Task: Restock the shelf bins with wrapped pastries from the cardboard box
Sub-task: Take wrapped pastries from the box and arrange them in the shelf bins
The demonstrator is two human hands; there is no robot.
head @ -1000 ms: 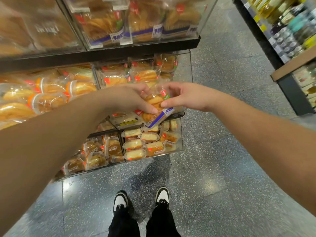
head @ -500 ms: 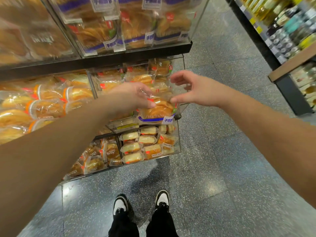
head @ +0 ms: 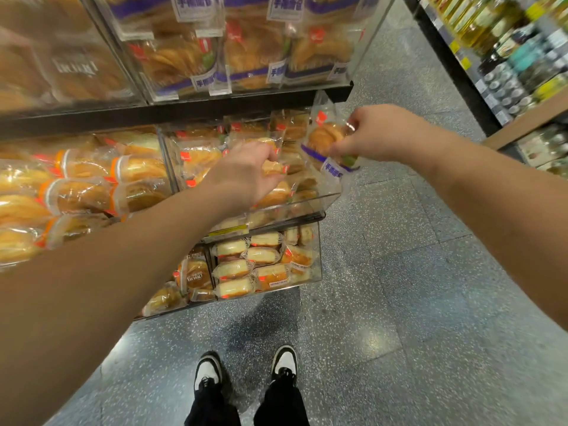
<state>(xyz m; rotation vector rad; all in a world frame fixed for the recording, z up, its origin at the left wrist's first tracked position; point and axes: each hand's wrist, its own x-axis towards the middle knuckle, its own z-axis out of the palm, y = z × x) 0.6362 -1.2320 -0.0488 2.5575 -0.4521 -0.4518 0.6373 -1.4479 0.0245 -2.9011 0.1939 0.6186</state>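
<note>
My right hand (head: 379,133) grips a clear-wrapped golden pastry with a purple band (head: 324,142) and holds it over the right end of the middle clear shelf bin (head: 307,198). My left hand (head: 246,175) reaches into that same bin, fingers curled round a small wrapped pastry (head: 272,167) lying among several others. The cardboard box is not in view.
The upper shelf bins (head: 255,53) hold purple-banded pastries behind a black shelf edge (head: 215,109). Orange-wrapped buns (head: 76,192) fill the left bin. A lower bin (head: 264,262) holds small cakes. My shoes (head: 246,370) stand on grey floor. An oil-bottle shelf (head: 498,47) lines the right.
Both hands held the purple-banded pastry at the bin's front. Now my right hand alone has lifted it up and right, and my left hand has let go and moved into the bin.
</note>
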